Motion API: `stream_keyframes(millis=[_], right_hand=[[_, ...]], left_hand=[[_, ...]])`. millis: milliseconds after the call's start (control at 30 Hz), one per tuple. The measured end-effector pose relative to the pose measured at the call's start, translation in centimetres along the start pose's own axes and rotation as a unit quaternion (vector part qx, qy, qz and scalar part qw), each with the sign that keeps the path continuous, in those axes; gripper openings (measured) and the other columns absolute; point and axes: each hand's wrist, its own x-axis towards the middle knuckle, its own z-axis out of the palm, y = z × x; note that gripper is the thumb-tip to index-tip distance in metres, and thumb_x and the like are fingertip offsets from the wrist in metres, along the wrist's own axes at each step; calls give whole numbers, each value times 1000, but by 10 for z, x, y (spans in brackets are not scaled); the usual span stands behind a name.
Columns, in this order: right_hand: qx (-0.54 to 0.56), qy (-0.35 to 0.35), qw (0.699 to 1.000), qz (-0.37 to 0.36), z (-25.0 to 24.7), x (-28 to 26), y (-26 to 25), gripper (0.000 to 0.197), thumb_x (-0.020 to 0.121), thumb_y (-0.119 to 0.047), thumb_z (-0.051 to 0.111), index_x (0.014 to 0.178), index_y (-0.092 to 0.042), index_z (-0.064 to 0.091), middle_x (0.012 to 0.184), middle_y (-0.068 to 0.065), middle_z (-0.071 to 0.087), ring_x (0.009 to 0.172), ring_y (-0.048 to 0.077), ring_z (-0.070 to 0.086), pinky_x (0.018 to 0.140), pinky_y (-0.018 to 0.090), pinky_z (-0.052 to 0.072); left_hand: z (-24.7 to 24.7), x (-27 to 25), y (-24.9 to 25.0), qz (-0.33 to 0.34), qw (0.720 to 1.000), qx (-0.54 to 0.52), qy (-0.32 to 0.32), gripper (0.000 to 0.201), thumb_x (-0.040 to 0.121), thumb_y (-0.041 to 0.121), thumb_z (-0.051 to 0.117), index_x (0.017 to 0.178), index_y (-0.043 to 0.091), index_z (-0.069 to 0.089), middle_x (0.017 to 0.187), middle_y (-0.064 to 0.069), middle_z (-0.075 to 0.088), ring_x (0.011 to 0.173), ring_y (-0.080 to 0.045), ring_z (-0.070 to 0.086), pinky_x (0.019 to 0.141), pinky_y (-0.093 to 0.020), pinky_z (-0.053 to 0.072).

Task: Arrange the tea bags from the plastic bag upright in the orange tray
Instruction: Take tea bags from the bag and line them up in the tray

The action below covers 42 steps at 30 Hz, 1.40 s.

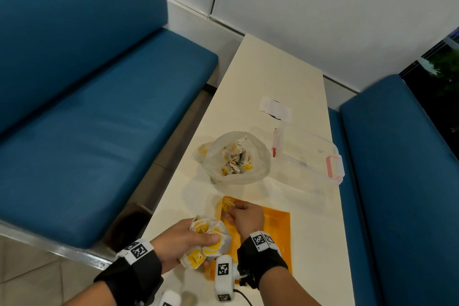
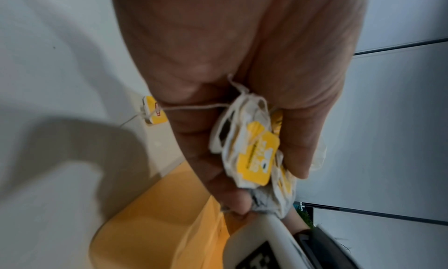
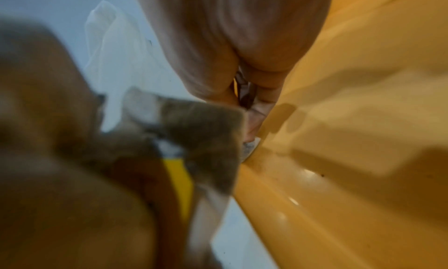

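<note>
My left hand (image 1: 188, 238) grips a bunch of tea bags (image 1: 207, 236) with yellow tags, just left of the orange tray (image 1: 275, 228). In the left wrist view the bunch of tea bags (image 2: 252, 154) sits between thumb and fingers, and one yellow tag (image 2: 155, 110) dangles on a string behind the hand. My right hand (image 1: 244, 213) pinches a single tea bag (image 1: 227, 206) at the tray's far left corner. In the right wrist view the fingers (image 3: 257, 104) hold it against the tray's orange wall (image 3: 339, 120). The clear plastic bag (image 1: 236, 156) lies open beyond the tray with several tea bags inside.
A clear plastic box (image 1: 308, 154) with red latches lies right of the bag. A white label (image 1: 274, 108) is stuck on the cream table (image 1: 273, 69) further back. Blue benches (image 1: 99, 107) flank the narrow table on both sides.
</note>
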Motion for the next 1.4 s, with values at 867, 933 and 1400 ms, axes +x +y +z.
stream_keyframes(millis=[867,933,1400], right_hand=[[-30,-79,969,-233,-43,-49,-34,15,87,-7,71,87,-22,73,79,0,72,72,19,68,59,24,51],[-77,-129,936,-319,-47,-69,-43,15,83,-9,76,84,-24,74,84,-7,69,77,13,66,68,17,50],[-207,-229,896,-319,-44,-74,-39,44,84,-10,73,108,-47,65,101,-7,50,87,8,57,84,13,47]], left_hand=[[4,-3,22,30,999,-4,10,48,82,20,80,119,-6,63,103,-31,65,83,-35,63,68,-36,55],[6,-3,25,40,999,-3,5,41,86,24,77,114,-5,66,100,-31,65,81,-33,62,67,-35,54],[8,1,29,-25,995,-101,15,61,96,50,56,125,-4,64,112,-30,65,98,-42,64,63,-36,56]])
